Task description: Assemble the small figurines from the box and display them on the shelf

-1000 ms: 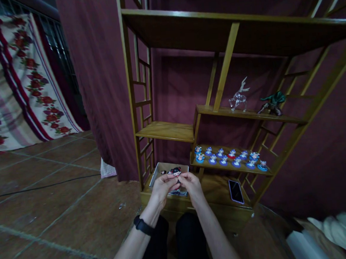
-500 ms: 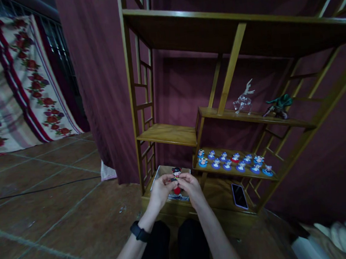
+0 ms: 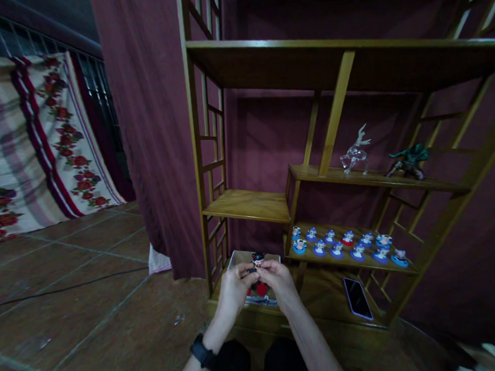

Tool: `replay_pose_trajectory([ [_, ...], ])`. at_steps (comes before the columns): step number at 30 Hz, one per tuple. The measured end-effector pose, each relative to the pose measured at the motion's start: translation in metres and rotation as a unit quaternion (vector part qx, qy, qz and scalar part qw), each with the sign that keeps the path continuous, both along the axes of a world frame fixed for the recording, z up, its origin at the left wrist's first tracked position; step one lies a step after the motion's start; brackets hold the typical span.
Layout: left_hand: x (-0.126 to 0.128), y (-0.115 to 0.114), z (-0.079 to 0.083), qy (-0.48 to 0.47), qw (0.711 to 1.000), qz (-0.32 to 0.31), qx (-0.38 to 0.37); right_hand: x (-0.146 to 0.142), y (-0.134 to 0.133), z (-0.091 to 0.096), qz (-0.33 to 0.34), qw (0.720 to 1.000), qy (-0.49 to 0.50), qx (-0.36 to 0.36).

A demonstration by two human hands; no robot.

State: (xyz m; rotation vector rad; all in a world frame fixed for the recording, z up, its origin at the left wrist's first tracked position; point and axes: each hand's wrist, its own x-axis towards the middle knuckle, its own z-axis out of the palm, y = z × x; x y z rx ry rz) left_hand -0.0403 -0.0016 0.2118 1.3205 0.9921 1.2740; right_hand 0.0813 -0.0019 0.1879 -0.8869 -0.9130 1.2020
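On the left, low over the bottom board (image 3: 325,296) of the wooden cabinet (image 3: 196,155), I hold a small black-haired figure (image 3: 258,258) above an open box (image 3: 238,258). My left hand (image 3: 235,289) and right hand (image 3: 279,280) both pinch it low down, fingertips close together, so its lower part is hidden and I cannot tell how secure it is. A slip seems the main risk: uneven pressure from the two sides could twist it free and drop it onto the red pieces (image 3: 261,289) in the box. To the right, toy figures (image 3: 358,251) stand close together on a low shelf (image 3: 339,262); a wrist swung that way could knock one down towards the phone (image 3: 358,298).
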Motion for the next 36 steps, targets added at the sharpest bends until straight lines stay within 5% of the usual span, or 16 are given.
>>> replay_pose_trajectory([
  [9,-0.016,0.015,0.008,-0.172,0.98,-0.062,-0.073,-0.008,-0.004,0.029,0.031,0.998,-0.021,0.047],
  [24,-0.022,0.001,0.026,-0.233,0.958,-0.114,-0.121,-0.007,-0.012,0.044,-0.043,0.98,-0.155,0.12],
  [28,-0.02,-0.001,0.03,-0.186,0.972,-0.111,-0.086,-0.006,-0.014,0.047,-0.012,0.989,-0.106,0.1],
  [36,-0.015,0.003,0.029,0.048,0.995,0.007,0.084,-0.005,-0.013,0.039,0.026,0.999,0.016,0.038],
])
